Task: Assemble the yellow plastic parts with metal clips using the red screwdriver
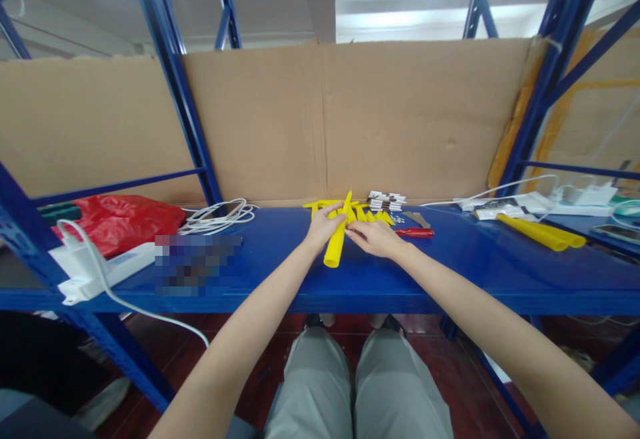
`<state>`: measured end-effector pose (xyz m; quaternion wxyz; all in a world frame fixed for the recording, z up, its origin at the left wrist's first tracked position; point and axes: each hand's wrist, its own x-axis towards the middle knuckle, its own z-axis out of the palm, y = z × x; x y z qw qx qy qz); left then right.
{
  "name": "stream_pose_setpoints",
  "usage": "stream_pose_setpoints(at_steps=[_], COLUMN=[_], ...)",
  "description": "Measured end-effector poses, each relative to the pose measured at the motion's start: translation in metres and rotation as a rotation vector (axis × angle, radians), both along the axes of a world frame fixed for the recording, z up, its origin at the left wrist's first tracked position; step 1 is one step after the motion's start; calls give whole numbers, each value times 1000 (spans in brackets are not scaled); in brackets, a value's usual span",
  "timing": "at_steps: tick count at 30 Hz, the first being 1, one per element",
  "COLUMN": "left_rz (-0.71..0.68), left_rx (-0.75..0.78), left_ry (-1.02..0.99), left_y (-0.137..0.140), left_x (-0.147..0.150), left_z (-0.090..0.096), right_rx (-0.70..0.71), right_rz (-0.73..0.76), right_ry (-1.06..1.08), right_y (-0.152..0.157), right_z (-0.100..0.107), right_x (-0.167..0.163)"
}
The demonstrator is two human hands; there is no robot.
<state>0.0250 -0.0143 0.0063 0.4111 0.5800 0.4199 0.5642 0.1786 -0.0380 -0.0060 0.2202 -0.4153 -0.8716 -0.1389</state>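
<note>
Holding a yellow tube (335,246); red bag (127,220) hides its contents.

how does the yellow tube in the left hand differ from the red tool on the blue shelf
The yellow tube is held in the left hand; the red tool lies on the blue shelf. The tube points its wide end toward the camera, while the tool lies roughly sideways. The tube looks thicker, the tool slimmer. Both are long and narrow.
</note>
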Motion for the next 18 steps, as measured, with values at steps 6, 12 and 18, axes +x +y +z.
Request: stream_pose_setpoints(at_steps=[6,12,18], left_rz=[132,229,241], left_rx=[287,297,326], left_ry=[301,390,446], left_y=[5,8,14], left_x=[0,0,1], left_z=[-8,-13,-18], right_rx=[-55,-96,-140], right_rz=[7,-10,8], right_ry=[-36,-52,-8], right_y=[-1,2,3], right_z=[2,0,0], right_x=[-1,-1,-1])
